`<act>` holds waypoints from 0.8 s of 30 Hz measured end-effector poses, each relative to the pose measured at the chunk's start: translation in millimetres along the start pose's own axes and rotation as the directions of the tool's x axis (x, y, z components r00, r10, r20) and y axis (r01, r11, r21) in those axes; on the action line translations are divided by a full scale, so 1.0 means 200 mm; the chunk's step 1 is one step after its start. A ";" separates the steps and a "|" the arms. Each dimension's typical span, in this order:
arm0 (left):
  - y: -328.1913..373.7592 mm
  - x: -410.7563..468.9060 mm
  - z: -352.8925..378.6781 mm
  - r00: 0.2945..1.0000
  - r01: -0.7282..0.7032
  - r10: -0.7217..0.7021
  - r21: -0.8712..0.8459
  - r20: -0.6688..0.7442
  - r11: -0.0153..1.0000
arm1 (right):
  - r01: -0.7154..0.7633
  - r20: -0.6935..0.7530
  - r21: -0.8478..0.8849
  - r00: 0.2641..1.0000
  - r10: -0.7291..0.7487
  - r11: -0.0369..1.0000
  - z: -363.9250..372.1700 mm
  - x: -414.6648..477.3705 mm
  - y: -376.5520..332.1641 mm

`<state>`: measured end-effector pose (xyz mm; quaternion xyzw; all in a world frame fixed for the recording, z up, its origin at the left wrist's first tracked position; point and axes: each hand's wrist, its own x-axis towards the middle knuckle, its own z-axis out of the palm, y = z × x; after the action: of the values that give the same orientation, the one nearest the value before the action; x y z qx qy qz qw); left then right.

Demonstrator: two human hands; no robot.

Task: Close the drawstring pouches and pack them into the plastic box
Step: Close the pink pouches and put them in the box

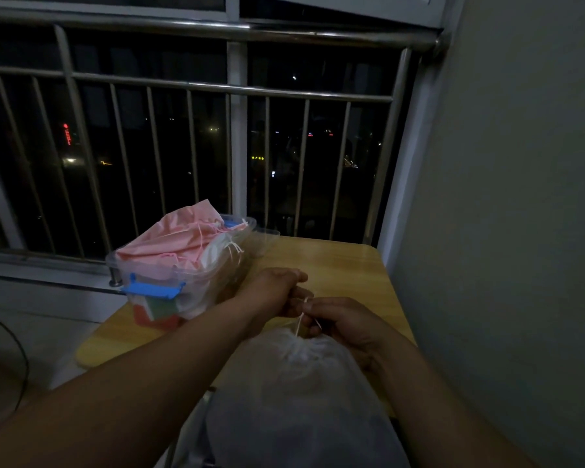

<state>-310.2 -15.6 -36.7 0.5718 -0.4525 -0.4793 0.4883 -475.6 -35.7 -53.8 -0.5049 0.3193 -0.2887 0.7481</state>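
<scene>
A white drawstring pouch point(301, 393) lies at the near edge of the table, its mouth gathered tight. My left hand point(277, 288) and my right hand point(341, 322) meet just above that mouth, each pinching the white drawstring point(300, 320). To the left stands a clear plastic box point(169, 282) with blue latches. A pink pouch point(179, 238) and a white pouch point(220, 251) are heaped in it above the rim.
The small wooden table point(338, 261) stands against a metal window railing point(237, 92) with dark glass behind. A grey wall point(520, 231) runs along the right side. A clear lid point(267, 241) lies behind the box. A dark cable point(17, 349) curves over the floor at the left.
</scene>
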 end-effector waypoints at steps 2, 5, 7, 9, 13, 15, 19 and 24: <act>0.00 -0.04 -0.02 0.997 0.066 -0.066 0.027 0.034 0.997 | 0.010 0.006 -0.020 1.000 -0.010 1.000 -0.01 0.00 0.01; -0.01 -0.08 -0.04 0.996 -0.002 -0.021 0.247 0.090 0.969 | 0.033 -0.022 -0.049 0.999 -0.034 0.998 -0.03 0.00 0.01; -0.02 -0.10 -0.05 0.994 -0.039 0.008 0.292 0.108 0.956 | 0.043 -0.040 -0.056 0.998 -0.045 0.997 -0.05 0.01 0.01; -0.02 -0.11 -0.06 0.994 -0.048 0.020 0.269 0.108 0.962 | 0.058 -0.045 -0.071 0.997 -0.061 0.996 -0.05 0.02 0.01; -0.04 -0.11 -0.08 0.975 -0.142 0.083 0.293 0.206 0.946 | 0.105 -0.036 -0.128 0.993 -0.110 0.986 -0.05 0.01 0.00; -0.05 -0.10 -0.09 0.967 -0.185 0.116 0.310 0.228 0.933 | 0.115 -0.045 -0.133 0.992 -0.122 0.984 -0.06 0.01 -0.01; -0.04 -0.11 -0.10 0.965 -0.250 0.187 0.440 0.183 0.863 | 0.109 -0.110 -0.138 0.986 -0.125 0.984 -0.06 0.02 -0.01; 0.01 -0.10 -0.07 0.974 -0.225 0.169 0.535 0.153 0.814 | 0.121 -0.191 -0.245 0.967 -0.170 0.962 -0.05 0.02 -0.01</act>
<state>-298.4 5.0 -32.0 0.6134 -0.6510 -0.3037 0.3282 -480.1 -44.9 -55.6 -0.5774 0.3900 -0.3559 0.6227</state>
